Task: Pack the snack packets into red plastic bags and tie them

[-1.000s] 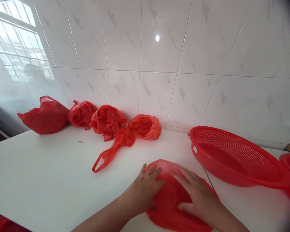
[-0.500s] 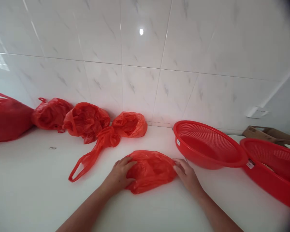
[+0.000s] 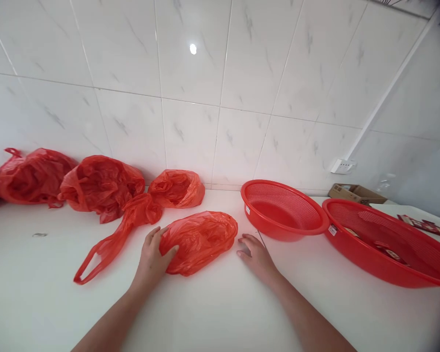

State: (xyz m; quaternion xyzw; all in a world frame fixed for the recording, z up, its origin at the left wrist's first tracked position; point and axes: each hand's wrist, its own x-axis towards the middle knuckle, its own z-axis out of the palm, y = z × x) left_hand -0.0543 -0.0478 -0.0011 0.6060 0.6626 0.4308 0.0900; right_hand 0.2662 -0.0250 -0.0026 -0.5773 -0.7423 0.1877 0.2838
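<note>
A crumpled red plastic bag (image 3: 201, 239) lies on the white counter (image 3: 220, 313) in front of me. My left hand (image 3: 152, 256) rests against its left end, thumb over the plastic and fingers spread, not gripping it. My right hand (image 3: 254, 254) lies flat on the counter just right of the bag, fingers apart, holding nothing and a little clear of the plastic.
Three more red bags line the tiled wall: one (image 3: 29, 176), a second (image 3: 100, 183), and a third (image 3: 178, 188) with a long handle trailing forward (image 3: 106, 247). Two red perforated baskets (image 3: 282, 210) (image 3: 388, 242) stand at right. A cardboard box (image 3: 355, 193) sits behind them.
Both hands were pressing on top of the bag; they have slid off to its two ends, and the right hand has come off it. The view has swung right.
</note>
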